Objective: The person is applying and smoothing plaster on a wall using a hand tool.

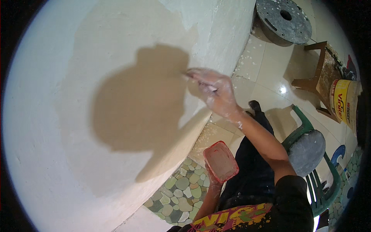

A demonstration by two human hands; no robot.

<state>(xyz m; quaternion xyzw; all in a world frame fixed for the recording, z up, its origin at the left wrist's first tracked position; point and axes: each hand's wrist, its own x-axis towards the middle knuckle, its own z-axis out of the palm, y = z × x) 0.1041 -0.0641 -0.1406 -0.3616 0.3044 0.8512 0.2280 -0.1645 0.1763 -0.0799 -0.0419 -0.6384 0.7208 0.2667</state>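
A red rectangular plastic tub [221,161], its inside coated with whitish paste or residue, is held from below and the side by my left hand [212,176], low in front of my body. My right hand [211,89], smeared with white, is raised at the white wall [127,162]. Its fingers are pressed together, with their tips at or very near the wall surface. Whether something thin lies in them I cannot make out. A broad darker, beige patch [96,65] covers the middle of the wall, and the shadow of my head and arm falls across it.
Right of me stands a green plastic chair [334,185] with a grey round thing [307,152] at it. Beyond are a brown stool [328,73], a yellow-labelled bucket [342,100] and a splattered grey round base [284,19]. White spots dot the tiled floor [249,62].
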